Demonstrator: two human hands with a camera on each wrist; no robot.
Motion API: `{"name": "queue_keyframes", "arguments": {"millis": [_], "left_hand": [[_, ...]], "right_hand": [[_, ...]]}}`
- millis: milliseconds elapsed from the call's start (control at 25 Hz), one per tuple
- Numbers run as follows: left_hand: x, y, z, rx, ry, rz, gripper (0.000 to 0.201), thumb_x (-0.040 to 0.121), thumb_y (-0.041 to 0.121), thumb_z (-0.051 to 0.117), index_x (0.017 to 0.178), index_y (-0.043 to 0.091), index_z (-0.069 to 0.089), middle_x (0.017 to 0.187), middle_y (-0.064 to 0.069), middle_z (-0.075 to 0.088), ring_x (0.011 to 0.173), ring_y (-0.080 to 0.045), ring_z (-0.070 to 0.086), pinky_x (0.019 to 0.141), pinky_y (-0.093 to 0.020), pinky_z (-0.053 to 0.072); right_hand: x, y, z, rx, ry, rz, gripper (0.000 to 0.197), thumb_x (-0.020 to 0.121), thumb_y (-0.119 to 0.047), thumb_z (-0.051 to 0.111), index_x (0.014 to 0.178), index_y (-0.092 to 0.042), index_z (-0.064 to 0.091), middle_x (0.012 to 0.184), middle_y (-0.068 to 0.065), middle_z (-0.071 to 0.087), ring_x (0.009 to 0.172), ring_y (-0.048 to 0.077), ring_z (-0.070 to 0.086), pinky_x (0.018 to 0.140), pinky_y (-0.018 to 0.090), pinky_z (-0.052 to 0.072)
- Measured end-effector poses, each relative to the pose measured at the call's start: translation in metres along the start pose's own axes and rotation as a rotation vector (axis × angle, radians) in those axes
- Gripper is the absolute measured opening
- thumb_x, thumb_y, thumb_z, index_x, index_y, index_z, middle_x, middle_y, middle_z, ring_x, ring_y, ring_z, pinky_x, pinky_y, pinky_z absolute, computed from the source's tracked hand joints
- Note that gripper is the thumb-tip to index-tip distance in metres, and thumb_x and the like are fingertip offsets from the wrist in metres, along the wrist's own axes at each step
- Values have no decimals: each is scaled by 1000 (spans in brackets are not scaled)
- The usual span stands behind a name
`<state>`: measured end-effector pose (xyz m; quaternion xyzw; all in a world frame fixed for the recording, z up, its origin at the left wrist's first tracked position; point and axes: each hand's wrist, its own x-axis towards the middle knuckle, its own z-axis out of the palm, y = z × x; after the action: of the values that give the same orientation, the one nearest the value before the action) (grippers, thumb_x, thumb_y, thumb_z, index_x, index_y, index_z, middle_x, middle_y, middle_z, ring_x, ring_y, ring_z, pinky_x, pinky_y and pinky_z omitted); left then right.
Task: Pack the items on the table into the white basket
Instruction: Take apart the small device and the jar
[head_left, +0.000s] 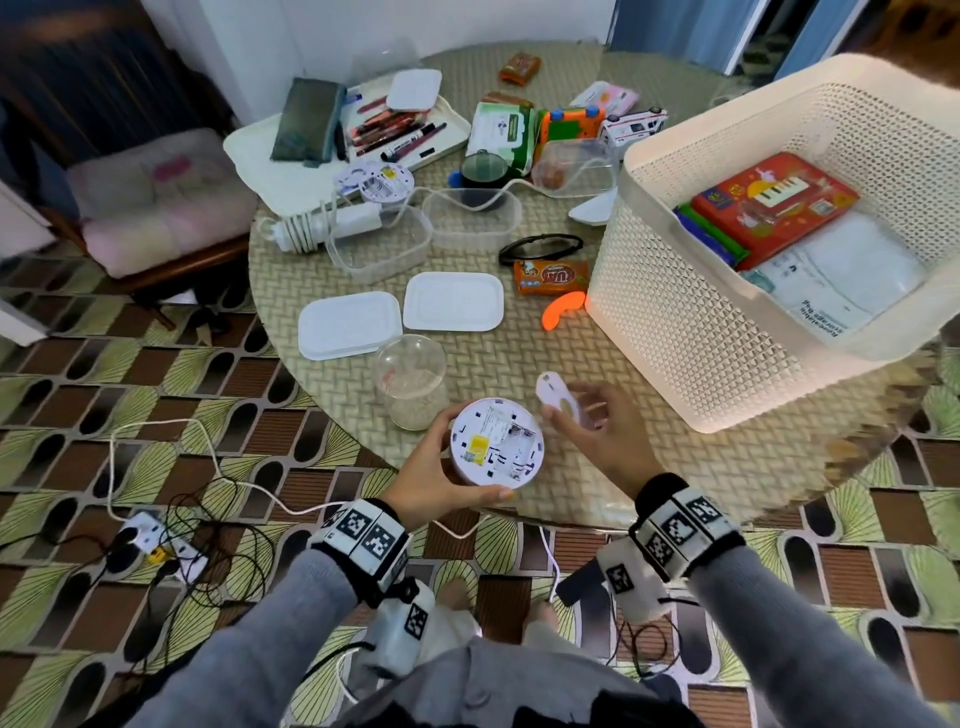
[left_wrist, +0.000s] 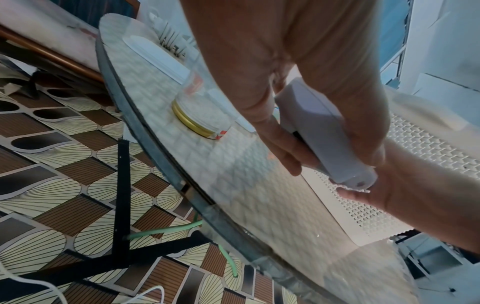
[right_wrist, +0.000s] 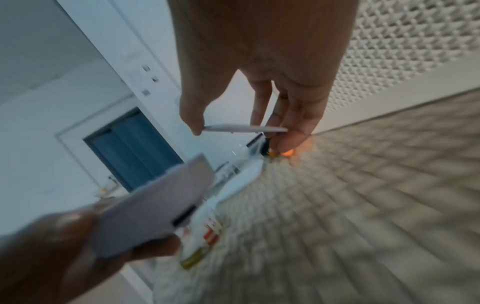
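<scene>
Two hands are busy at the near edge of the round table (head_left: 519, 358). Her or his left hand (head_left: 434, 480) is curled around a round white device (head_left: 496, 441), thumb on the near rim and fingers up the far side, the open underside with its yellow sticker facing up. At about two o'clock from it, just apart, the right hand (head_left: 597, 426) pinches a thin white cover piece (head_left: 556, 395) — the right wrist view shows it edge-on (right_wrist: 244, 129) between thumb and fingers, clear of the tabletop. An upturned glass jar (head_left: 413, 382) stands at eleven o'clock from the device, close beside the left fingers; its gold lid rests on the table in the left wrist view (left_wrist: 193, 119). Beyond, at twelve o'clock, lie two flat white lids (head_left: 400, 314). The white basket (head_left: 675, 312) sits at two o'clock from the hands, near the right hand but not touching — a red tin (head_left: 774, 202) and white packets already inside. An orange packet (head_left: 550, 275) lies just left of the basket.
</scene>
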<state>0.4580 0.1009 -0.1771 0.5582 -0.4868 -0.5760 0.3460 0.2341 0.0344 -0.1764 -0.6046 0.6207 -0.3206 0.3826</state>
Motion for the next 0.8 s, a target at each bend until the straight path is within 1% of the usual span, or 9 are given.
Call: {"name": "queue_keyframes", "arguments": {"millis": [40, 120, 200, 280, 320, 440, 560, 640, 800], "left_hand": [[2, 3, 1, -3, -1, 4, 100, 43, 39, 95, 129, 40, 43, 126, 11, 57, 120, -11, 55, 99, -44, 49], [5, 11, 5, -21, -15, 28, 100, 45, 37, 95, 130, 37, 43, 126, 8, 59, 119, -15, 56, 98, -46, 49], [9, 19, 9, -40, -32, 55, 97, 50, 28, 94, 132, 32, 43, 125, 6, 61, 118, -18, 58, 97, -45, 50], [13, 29, 13, -86, -42, 78, 90, 56, 10, 91, 131, 29, 45, 124, 4, 62, 115, -16, 60, 92, -39, 53], [14, 34, 15, -109, -52, 87, 89, 57, 3, 89, 130, 28, 45, 124, 2, 61, 112, -14, 62, 88, -35, 55], [17, 45, 19, -134, -86, 99, 90, 58, -10, 84, 131, 24, 44, 126, -8, 57, 102, -12, 67, 80, -31, 57], [22, 52, 20, -149, -104, 116, 92, 58, -12, 83, 133, 22, 44, 127, -9, 56, 103, -14, 67, 81, -33, 57], [24, 55, 19, -161, -122, 127, 92, 57, -10, 85, 133, 24, 45, 129, -9, 57, 107, -19, 66, 83, -39, 57], [27, 63, 18, -123, -170, 154, 95, 57, -5, 87, 135, 27, 44, 130, -8, 55, 109, -23, 65, 85, -44, 57]], "right_hand": [[-3, -12, -3, 46, -6, -30, 48, 72, -39, 80, 111, -21, 60, 107, -2, 56, 85, 8, 56, 64, 11, 43], [-9, -32, -10, 95, -72, -92, 49, 70, -40, 81, 113, -22, 63, 109, -4, 55, 91, 7, 57, 67, 12, 47], [-15, -45, -14, 98, -150, -145, 51, 69, -36, 82, 115, -24, 63, 112, -6, 53, 98, -3, 55, 72, 11, 48], [-19, -50, -16, 88, -183, -180, 51, 69, -32, 84, 115, -25, 62, 114, -5, 49, 100, -15, 49, 76, 4, 44], [-19, -50, -16, 88, -186, -188, 52, 68, -31, 84, 115, -25, 61, 115, -4, 48, 102, -16, 48, 77, 3, 42], [-19, -52, -20, 62, -190, -214, 54, 67, -33, 85, 115, -28, 61, 118, -4, 49, 107, -6, 48, 83, 2, 38], [-15, -52, -26, 60, -193, -251, 55, 67, -35, 85, 116, -29, 61, 119, -2, 51, 111, -5, 48, 89, 5, 37], [-13, -52, -30, 58, -183, -277, 56, 65, -39, 85, 116, -31, 62, 119, -2, 52, 112, -3, 48, 93, 13, 41], [-12, -54, -35, 74, -158, -281, 57, 61, -35, 88, 112, -30, 64, 112, -3, 52, 105, -7, 49, 84, 13, 45]]}}
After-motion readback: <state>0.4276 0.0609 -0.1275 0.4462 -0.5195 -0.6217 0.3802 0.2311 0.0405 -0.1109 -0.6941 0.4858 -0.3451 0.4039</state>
